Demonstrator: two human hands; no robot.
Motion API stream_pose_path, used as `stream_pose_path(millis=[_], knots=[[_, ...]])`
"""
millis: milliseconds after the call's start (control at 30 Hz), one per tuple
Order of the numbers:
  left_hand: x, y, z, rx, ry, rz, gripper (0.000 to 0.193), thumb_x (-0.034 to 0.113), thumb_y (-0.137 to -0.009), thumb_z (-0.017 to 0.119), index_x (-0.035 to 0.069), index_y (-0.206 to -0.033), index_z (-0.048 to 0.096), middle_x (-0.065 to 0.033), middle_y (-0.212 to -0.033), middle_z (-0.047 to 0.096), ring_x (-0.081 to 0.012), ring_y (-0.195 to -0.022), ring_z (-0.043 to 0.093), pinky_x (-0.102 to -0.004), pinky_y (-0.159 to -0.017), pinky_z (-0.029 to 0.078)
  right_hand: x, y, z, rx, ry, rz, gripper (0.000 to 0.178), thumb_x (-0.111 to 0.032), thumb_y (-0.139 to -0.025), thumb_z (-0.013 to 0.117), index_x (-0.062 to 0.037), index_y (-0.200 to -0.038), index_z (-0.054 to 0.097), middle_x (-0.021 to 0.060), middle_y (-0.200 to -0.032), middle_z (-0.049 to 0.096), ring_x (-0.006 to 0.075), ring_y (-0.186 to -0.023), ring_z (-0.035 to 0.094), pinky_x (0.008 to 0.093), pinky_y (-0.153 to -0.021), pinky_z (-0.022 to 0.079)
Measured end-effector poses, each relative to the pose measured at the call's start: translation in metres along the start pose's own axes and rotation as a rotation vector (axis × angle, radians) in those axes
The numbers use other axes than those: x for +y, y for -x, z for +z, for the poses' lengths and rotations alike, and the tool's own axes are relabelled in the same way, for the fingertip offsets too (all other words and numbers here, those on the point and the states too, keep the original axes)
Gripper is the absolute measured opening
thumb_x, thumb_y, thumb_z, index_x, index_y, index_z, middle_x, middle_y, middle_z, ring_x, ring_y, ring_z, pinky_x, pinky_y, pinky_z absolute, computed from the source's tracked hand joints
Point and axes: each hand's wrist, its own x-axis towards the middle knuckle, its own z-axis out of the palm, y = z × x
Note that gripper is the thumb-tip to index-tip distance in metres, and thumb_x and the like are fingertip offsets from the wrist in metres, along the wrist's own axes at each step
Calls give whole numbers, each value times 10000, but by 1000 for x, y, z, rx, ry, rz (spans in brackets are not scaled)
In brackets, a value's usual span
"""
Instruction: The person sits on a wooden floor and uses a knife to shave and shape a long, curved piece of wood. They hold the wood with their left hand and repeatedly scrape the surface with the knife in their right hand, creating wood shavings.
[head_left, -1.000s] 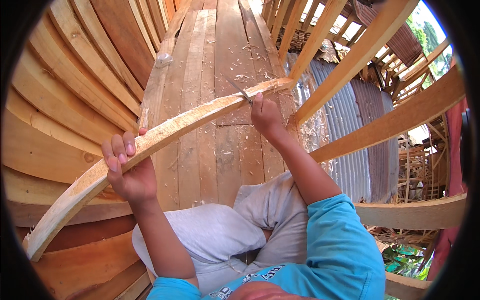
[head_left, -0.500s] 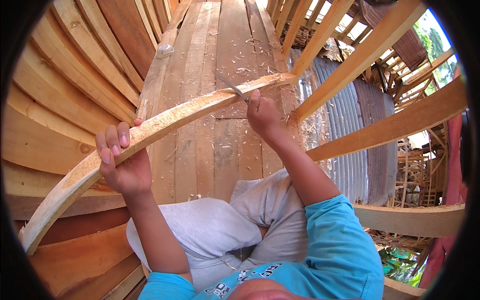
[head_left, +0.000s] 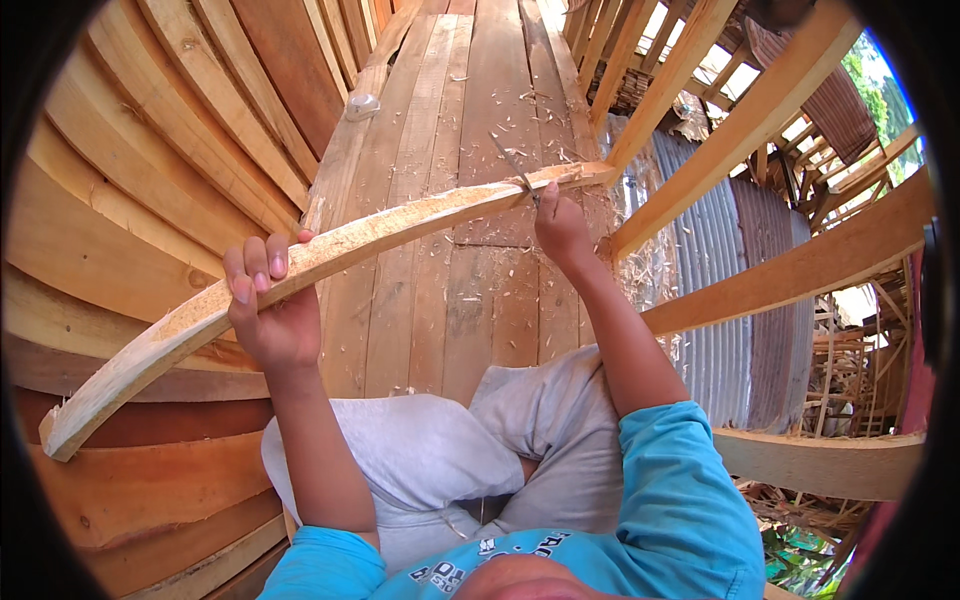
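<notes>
Evidently the shaping is well under way: the long, curved, pale wooden strip [head_left: 330, 250] is showing a raw, freshly cut top face along much of its length, and small wood shavings [head_left: 520, 110] are lying scattered over the brown plank flooring [head_left: 480, 300] beneath it. The left hand [head_left: 268, 310] is curling its fingers fully round the strip near its lower end, holding it up off the planks so that it is slanting from lower left to upper right. The right hand [head_left: 560, 225] is closing round the handle of a thin metal blade [head_left: 515, 165], whose edge is resting against the strip close to its far end. Judging by the ragged, splintery surface there, that upper end is the part being trimmed now, and smoothing seems to remain. The person is sitting in grey trousers [head_left: 440, 460].
</notes>
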Motion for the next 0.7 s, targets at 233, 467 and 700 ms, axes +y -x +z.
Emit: stream_pose_path(millis=[233,467,700], knots=[[-1,-1,0,32,-35,8,259,228,-845,664,200,-787,413,73,-734,387,-103,-825,456,-446,-1058,364,25,-20,-32,-162,17,-5,648,-465,-1017,257,42,-851,624,286,-867,645,472,-867,604,510,-782,445],[-7,-5,8,18,-25,35,277,239,-846,668,204,-786,400,80,-740,379,-90,-804,449,-432,-1046,364,97,-40,-33,-88,-17,172,648,-455,-1017,231,36,-904,640,267,-897,658,442,-942,623,507,-813,466],[-4,-3,3,2,-16,43,282,231,-849,669,205,-779,397,81,-737,376,-89,-796,448,-427,-1044,361,57,-26,6,154,21,349,604,-399,-1012,275,24,-855,676,263,-884,669,466,-882,630,542,-809,479]])
